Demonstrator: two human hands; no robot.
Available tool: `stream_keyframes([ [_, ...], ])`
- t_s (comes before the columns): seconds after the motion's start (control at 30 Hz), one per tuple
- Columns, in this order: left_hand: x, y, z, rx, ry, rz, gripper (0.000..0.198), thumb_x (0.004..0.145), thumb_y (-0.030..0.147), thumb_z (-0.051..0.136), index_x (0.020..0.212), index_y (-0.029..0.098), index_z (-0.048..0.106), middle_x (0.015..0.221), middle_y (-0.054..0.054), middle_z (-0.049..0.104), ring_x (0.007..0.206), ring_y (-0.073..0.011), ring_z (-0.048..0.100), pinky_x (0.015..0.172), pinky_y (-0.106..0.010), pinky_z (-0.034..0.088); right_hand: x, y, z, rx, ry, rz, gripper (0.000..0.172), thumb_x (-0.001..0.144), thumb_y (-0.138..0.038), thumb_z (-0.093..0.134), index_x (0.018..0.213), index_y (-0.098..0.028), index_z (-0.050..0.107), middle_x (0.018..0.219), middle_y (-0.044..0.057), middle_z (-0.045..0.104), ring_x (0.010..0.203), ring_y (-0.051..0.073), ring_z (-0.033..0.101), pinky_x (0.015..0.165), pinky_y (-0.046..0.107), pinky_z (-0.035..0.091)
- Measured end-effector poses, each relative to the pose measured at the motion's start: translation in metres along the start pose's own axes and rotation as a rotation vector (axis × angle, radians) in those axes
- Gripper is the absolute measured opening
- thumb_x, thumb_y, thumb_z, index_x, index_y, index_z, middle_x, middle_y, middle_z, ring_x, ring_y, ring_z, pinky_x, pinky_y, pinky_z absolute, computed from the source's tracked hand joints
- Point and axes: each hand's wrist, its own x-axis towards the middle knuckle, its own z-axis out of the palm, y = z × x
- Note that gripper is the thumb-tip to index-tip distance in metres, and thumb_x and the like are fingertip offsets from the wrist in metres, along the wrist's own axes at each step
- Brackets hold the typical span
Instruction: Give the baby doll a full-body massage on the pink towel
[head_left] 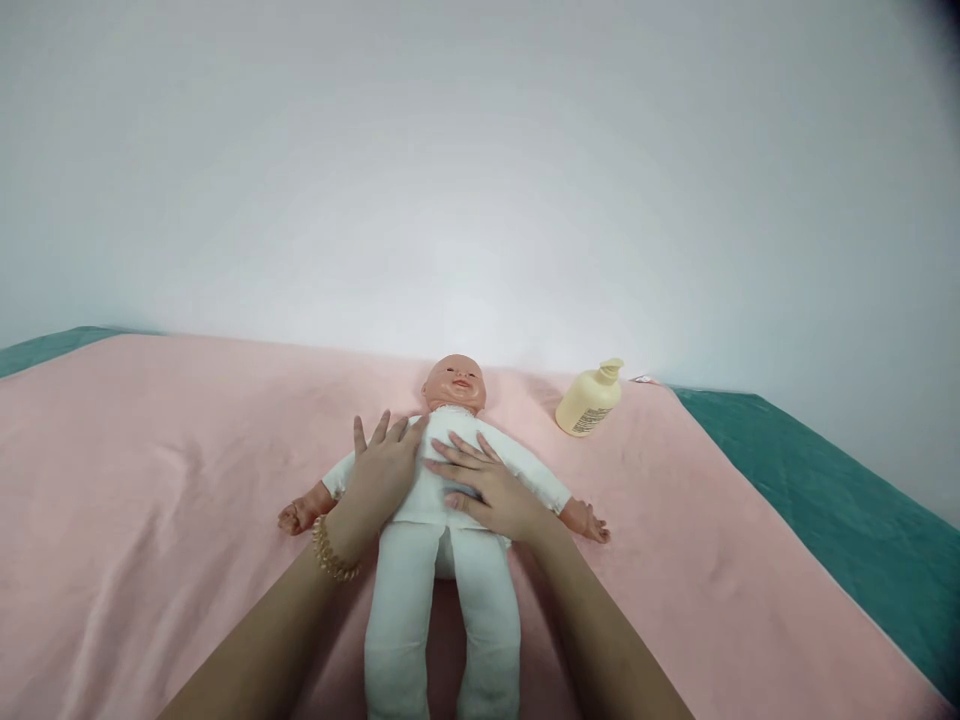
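A baby doll with a white cloth body lies on its back, its head away from me and its arms spread to both sides. My left hand rests at the side of the doll's chest and shoulder, fingers spread and pointing away from me. Across the middle of the chest lies my right hand, its fingers also apart and slanting to the left. Neither hand grips anything. The doll's feet run out of view at the bottom edge.
A pale yellow pump bottle stands tilted-looking to the right of the doll's head. Under everything spreads a pink blanket, wrinkled at left. A green cover shows at the right, and a white wall rises behind.
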Motion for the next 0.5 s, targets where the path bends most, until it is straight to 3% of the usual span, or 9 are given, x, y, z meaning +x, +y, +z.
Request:
stream_keyframes([
  [0.17,-0.001,0.001,0.001,-0.011,0.009,-0.004,0.049,0.095,0.017,0.029,0.14,0.022,0.046,0.138,-0.011,0.055,0.134,-0.0359,0.04,0.107,-0.07,0.016,0.0,0.003,0.004,-0.135,0.07,0.266,0.057,0.096,-0.059,0.027,0.148,-0.034,0.028,0.158,-0.005,0.016,0.147,0.025,0.006,0.116,0.059,0.001],
  [0.33,0.002,0.004,-0.002,-0.124,0.065,-0.035,0.046,0.095,0.017,0.032,0.138,0.02,0.048,0.137,-0.012,0.055,0.133,-0.0349,0.042,0.108,-0.069,0.015,-0.001,0.006,0.007,-0.269,0.147,0.477,0.068,0.095,-0.062,0.023,0.151,-0.023,0.022,0.156,0.001,0.024,0.146,0.032,0.012,0.114,0.063,-0.001],
  [0.43,0.004,0.008,-0.022,-0.404,0.111,0.031,0.044,0.095,0.023,0.037,0.137,0.017,0.049,0.137,-0.012,0.055,0.131,-0.029,0.045,0.111,-0.056,0.028,-0.002,0.005,0.007,-0.291,0.163,0.516,0.061,0.098,-0.054,0.021,0.15,-0.022,0.025,0.155,0.002,0.027,0.145,0.033,0.015,0.114,0.065,0.0],
  [0.5,0.001,0.012,-0.044,-0.675,0.028,0.202,0.039,0.095,0.033,0.041,0.128,0.018,0.057,0.129,-0.009,0.062,0.122,-0.0226,0.054,0.105,-0.041,0.041,-0.002,0.005,0.006,-0.275,0.168,0.516,0.055,0.1,-0.047,0.019,0.15,-0.024,0.027,0.155,0.002,0.028,0.145,0.031,0.018,0.114,0.065,0.002],
])
